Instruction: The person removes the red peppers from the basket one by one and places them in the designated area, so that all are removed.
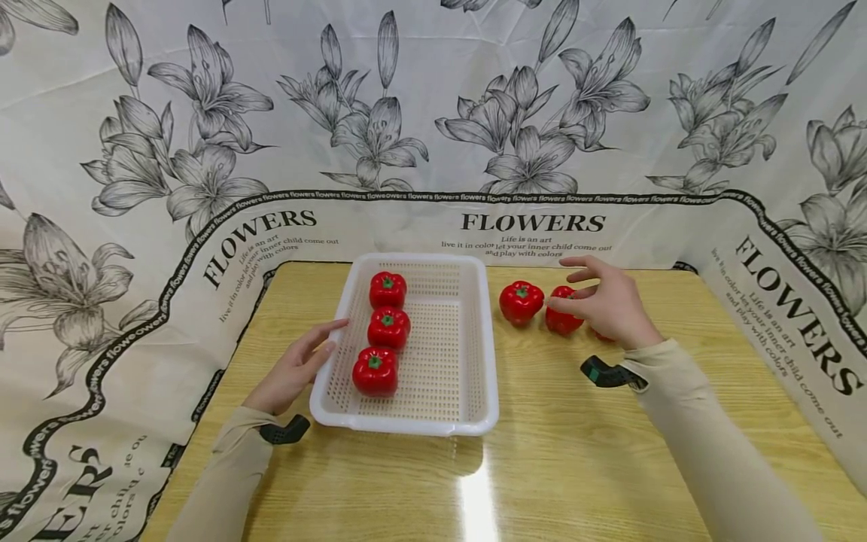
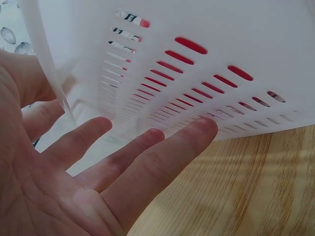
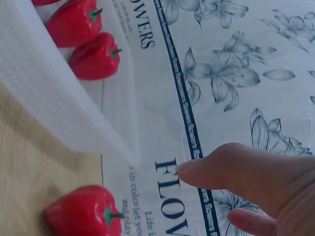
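A white plastic basket (image 1: 479,361) with slotted walls stands on the table. Inside, along its left side, three red bell peppers (image 1: 375,371) with green stems form a line. My left hand (image 1: 293,370) rests against the basket's left rim, and in the left wrist view its fairly straight fingers (image 2: 162,162) lie by the outer wall. To the right of the basket, my right hand (image 1: 609,305) hovers over a red pepper (image 1: 564,320), thumb and fingers apart. Another pepper (image 1: 521,303) sits nearer the basket; a third (image 1: 600,334) is mostly hidden beneath the hand.
The wood-grain table (image 1: 555,467) runs toward me in front of the basket. A white cloth (image 1: 406,226) with flower drawings and lettering hangs at the back and both sides. Black camera mounts (image 1: 612,373) sit at both wrists.
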